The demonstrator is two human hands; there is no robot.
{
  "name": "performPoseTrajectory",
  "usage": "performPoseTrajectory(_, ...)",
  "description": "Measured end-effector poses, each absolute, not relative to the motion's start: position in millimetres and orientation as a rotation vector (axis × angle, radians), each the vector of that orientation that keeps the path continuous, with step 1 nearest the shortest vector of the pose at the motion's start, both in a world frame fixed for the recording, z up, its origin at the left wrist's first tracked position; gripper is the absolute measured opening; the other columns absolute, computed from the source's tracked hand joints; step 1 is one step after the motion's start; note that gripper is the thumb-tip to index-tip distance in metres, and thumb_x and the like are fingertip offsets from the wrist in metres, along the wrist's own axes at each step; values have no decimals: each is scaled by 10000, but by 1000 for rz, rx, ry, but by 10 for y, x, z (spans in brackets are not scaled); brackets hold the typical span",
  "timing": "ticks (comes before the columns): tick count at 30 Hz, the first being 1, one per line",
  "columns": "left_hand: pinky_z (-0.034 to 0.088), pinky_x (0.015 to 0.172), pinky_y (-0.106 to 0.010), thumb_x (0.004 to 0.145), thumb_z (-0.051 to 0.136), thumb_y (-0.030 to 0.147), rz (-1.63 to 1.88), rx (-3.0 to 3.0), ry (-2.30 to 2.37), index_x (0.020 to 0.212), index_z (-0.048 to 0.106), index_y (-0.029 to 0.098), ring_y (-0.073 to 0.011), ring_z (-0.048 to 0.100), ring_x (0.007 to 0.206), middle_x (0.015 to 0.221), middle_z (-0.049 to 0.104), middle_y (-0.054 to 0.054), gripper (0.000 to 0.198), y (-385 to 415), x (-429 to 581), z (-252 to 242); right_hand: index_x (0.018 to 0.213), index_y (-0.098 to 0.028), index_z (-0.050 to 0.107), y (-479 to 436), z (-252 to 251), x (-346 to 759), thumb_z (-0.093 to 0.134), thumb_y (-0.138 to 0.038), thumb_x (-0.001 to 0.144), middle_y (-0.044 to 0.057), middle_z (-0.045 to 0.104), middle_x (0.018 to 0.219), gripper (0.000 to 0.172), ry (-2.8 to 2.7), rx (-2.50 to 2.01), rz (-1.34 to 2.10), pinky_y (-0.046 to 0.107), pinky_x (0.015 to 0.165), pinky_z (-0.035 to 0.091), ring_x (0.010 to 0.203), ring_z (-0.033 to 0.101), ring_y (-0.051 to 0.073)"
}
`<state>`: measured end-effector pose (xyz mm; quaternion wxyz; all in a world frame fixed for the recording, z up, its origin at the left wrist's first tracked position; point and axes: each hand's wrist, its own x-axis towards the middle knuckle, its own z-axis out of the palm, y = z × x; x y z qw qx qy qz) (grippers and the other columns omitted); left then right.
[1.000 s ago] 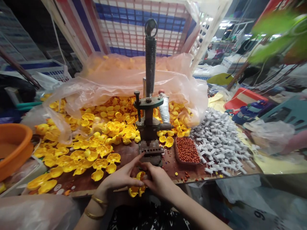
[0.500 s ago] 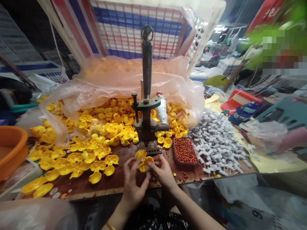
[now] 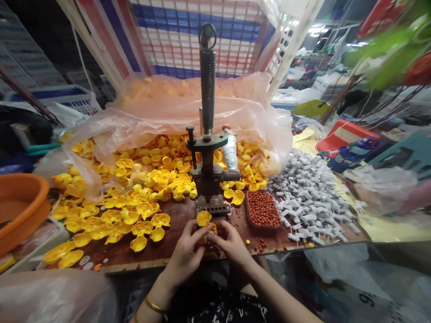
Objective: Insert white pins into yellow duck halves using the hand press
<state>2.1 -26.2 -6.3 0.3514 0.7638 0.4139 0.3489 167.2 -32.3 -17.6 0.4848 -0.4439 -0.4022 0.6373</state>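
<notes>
Between my two hands, just in front of the press, is a yellow plastic shell [image 3: 204,218] with its hollow halves opened out. My left hand [image 3: 190,251] has its fingers curled round the shell's near left side. My right hand [image 3: 230,242] pinches the shell's right side, and its fingers partly cover it. Whether a smaller part sits inside the shell cannot be made out. The hand press [image 3: 210,179], with a tall spring and a dark metal base, stands right behind my hands. Many more opened yellow shells [image 3: 143,229] lie on the table to the left.
A shallow tray of small red-brown beads [image 3: 264,210] sits right of the press. Beyond it spreads a heap of grey-white blocks with thin pins [image 3: 310,197]. An orange basin [image 3: 23,206] stands at the left edge. A plastic bag [image 3: 175,112] spills yellow shells at the back.
The view has shifted slightly. My left hand's fingers, spread apart before, have closed in on the shell, and my right hand has stayed on its other side.
</notes>
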Motion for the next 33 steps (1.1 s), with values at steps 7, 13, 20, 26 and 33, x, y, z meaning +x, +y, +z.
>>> performPoseTrajectory(7, 541, 826, -294, 799, 543, 100, 847, 1967, 1085, 1201, 629, 287, -184, 602, 963, 1027, 557, -60, 452, -227, -42, 30, 983, -183, 484, -301, -271, 1736, 814, -522, 563, -50, 621, 696, 632, -841, -1003, 1933, 197, 465, 434, 461, 521, 64)
performPoseTrajectory(13, 544, 774, -264, 806, 549, 90, 795, 2039, 954, 1238, 603, 316, -178, 611, 945, 1026, 575, -60, 491, -179, -78, 51, 986, -192, 448, -250, -292, 1794, 843, -491, 522, -62, 617, 659, 679, -826, -974, 2040, 187, 425, 415, 407, 490, 56)
performPoseTrajectory(20, 534, 803, -276, 819, 570, 121, 800, 2026, 877, 1247, 602, 329, -181, 621, 937, 1007, 589, -68, 477, -153, -113, 27, 892, -183, 540, -320, -228, 1700, 782, -461, 609, -16, 642, 712, 465, -1052, -1160, 1703, 243, 572, 454, 597, 584, 130)
performPoseTrajectory(26, 519, 845, -288, 753, 694, 247, 1069, 1643, 1156, 963, 747, 247, -222, 623, 1004, 1056, 622, -81, 217, -170, -124, -58, 821, -165, 651, -23, -10, 2563, 485, -240, 860, 89, 664, 865, 186, -1616, -1827, 468, 302, 760, 435, 815, 591, 198)
performPoseTrajectory(33, 543, 705, -226, 535, 864, 304, 1298, 714, 1212, 881, 689, 153, -154, 670, 775, 878, 732, -47, 417, -84, -61, 5, 834, -140, 718, 310, -214, 2989, 518, -100, 797, 117, 665, 907, 206, -1952, -2230, 334, 276, 795, 426, 880, 608, 209)
